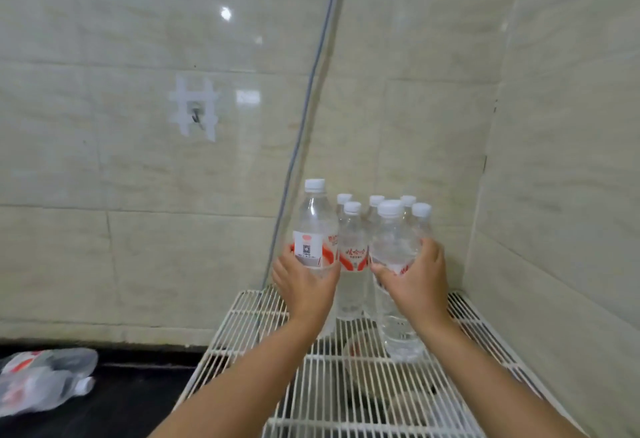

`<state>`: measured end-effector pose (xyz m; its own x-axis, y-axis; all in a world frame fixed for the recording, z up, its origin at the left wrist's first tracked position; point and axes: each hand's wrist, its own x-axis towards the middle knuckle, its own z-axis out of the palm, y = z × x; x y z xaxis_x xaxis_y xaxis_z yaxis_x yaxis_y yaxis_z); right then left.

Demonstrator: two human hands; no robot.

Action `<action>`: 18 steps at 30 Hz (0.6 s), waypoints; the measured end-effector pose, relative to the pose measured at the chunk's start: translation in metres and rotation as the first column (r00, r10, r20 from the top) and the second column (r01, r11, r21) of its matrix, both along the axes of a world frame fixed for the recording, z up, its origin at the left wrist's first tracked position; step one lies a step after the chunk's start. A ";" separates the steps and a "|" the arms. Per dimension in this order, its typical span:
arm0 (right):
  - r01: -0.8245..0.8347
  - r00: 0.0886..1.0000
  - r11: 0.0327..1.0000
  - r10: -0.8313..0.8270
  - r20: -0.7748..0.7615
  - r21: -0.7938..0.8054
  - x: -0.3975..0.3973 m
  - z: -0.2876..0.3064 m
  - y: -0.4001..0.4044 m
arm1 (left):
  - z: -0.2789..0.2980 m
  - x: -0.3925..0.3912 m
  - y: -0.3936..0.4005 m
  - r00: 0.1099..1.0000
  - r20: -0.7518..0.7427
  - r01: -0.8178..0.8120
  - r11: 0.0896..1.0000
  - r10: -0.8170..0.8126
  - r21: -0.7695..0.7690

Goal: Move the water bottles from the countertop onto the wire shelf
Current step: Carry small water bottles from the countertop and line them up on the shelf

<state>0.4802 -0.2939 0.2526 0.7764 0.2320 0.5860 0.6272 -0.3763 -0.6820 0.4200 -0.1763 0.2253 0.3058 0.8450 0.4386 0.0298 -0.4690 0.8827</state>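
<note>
A white wire shelf (242, 330) fills the lower right, set in a tiled corner. Several clear water bottles with white caps and red labels stand at its back; one of them (351, 264) shows between my hands. My left hand (304, 285) grips a bottle (315, 226) around its label, at the left of the group. My right hand (415, 281) grips another bottle (394, 247) at mid-height, its base down near the wire. Whether the left bottle's base touches the shelf is hidden by my hand.
The dark countertop (114, 403) lies lower left, with a crumpled plastic wrap holding bottles (45, 378) on it. A grey cable (311, 91) runs down the tiled wall behind the shelf. A taped hook (195, 113) is on the wall.
</note>
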 end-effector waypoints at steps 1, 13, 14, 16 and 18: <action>-0.004 1.000 1.000 0.004 -0.012 -0.007 0.009 -0.005 -0.003 | -0.007 0.008 -0.003 1.000 -0.023 -0.004 1.000 0.004 -0.004; -0.106 0.987 0.993 0.098 -0.129 -0.054 0.051 -0.028 -0.016 | -0.050 0.013 0.000 0.982 -0.188 -0.042 0.999 0.035 -0.029; -0.105 0.988 0.993 0.098 -0.122 -0.055 0.050 -0.028 -0.017 | -0.049 0.010 0.000 0.980 -0.196 -0.031 0.999 0.025 -0.027; -0.103 0.989 0.993 0.094 -0.117 -0.065 0.048 -0.029 -0.017 | -0.047 0.008 0.002 0.970 -0.244 -0.001 1.000 -0.004 -0.020; -0.097 0.988 0.993 0.088 -0.126 -0.070 0.047 -0.029 -0.015 | -0.044 0.005 0.007 0.956 -0.290 0.030 0.999 -0.036 -0.026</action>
